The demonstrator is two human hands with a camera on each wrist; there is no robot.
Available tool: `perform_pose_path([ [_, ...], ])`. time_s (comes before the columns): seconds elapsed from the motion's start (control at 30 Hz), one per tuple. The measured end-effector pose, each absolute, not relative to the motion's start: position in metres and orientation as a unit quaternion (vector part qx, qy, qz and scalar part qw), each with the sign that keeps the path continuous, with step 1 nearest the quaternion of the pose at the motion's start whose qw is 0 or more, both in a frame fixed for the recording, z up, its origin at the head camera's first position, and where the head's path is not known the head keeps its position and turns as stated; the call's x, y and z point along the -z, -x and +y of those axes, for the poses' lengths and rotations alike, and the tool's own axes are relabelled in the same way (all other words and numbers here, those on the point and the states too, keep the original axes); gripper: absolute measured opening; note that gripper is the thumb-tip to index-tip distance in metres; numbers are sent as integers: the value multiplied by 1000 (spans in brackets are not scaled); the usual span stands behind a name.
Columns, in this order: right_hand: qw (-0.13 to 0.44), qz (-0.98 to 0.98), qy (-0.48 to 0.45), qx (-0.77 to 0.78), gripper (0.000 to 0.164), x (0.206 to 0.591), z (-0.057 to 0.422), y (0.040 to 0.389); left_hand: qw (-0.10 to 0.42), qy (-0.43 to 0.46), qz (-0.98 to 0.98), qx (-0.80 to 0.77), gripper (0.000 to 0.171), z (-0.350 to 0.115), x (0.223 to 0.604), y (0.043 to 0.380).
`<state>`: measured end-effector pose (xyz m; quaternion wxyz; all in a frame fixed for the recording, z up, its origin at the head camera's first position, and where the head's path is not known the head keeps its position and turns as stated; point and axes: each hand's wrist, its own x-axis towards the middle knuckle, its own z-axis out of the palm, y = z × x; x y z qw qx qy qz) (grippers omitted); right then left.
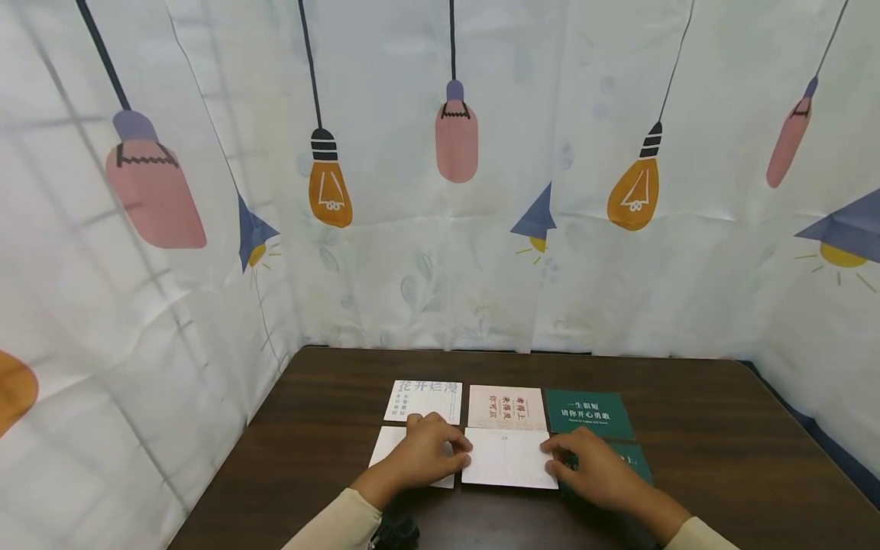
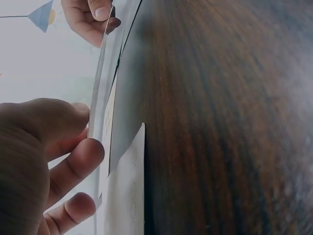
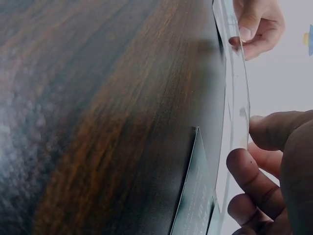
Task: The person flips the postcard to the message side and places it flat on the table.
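Observation:
A blank-looking white card (image 1: 510, 461) with faint print is held level between both hands, just above the table as the wrist views show. My left hand (image 1: 433, 452) pinches its left edge between thumb and fingers. On the opposite edge, my right hand (image 1: 593, 467) pinches it the same way. Beneath the left hand lies another white card (image 1: 389, 441), partly covered. A dark green card (image 1: 636, 460) lies partly hidden under the right hand. Behind the held card is a cream card with red characters (image 1: 507, 406), its near edge close to or under it.
In the back row, a white card with grey characters (image 1: 423, 402) lies left and a green card with white text (image 1: 588, 413) lies right. All rest on a dark wooden table (image 1: 715, 428). A printed curtain (image 1: 412, 252) hangs beyond the table's far edge and sides.

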<state>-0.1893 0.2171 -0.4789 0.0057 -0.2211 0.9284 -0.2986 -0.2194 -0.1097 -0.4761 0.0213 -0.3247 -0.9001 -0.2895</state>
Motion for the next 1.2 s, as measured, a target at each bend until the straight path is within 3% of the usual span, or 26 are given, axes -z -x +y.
perform_pose_path([
  [0.47, 33, 933, 207, 292, 19, 479, 213, 188, 31, 323, -916, 236, 9, -104, 481, 219],
  [0.77, 8, 934, 217, 283, 20, 474, 214, 190, 46, 323, -919, 220, 8, -99, 473, 221],
  [1.2, 15, 941, 211, 263, 20, 479, 206, 186, 49, 316, -926, 201, 9, -102, 479, 218],
])
